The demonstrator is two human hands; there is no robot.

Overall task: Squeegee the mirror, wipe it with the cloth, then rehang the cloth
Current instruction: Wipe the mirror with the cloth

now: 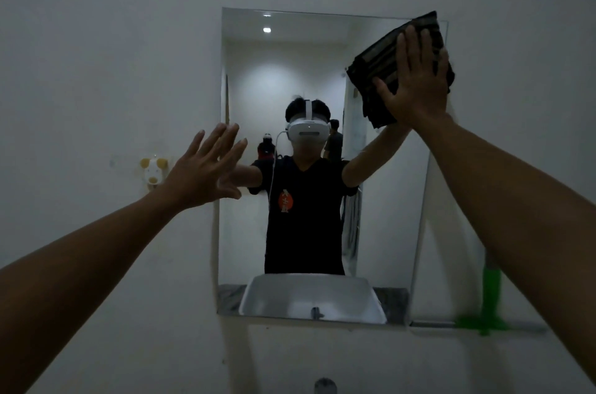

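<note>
Right hand [416, 84]: fingers splayed flat, palm pressing the dark folded fabric cloth [380, 71] against the frameless rectangular wall mirror [322, 71], at its top-right corner. Cloth sits under the fingers and sticks out left and below the palm; its long axis tilts diagonally, high end toward the corner. Mirror's long axis is vertical, so unwiped glass lies down and left of the fingers. Left hand [206, 171]: open, empty, fingers spread at the mirror's left edge; contact unclear. Green-handled squeegee [491, 303] parked lower right.
</note>
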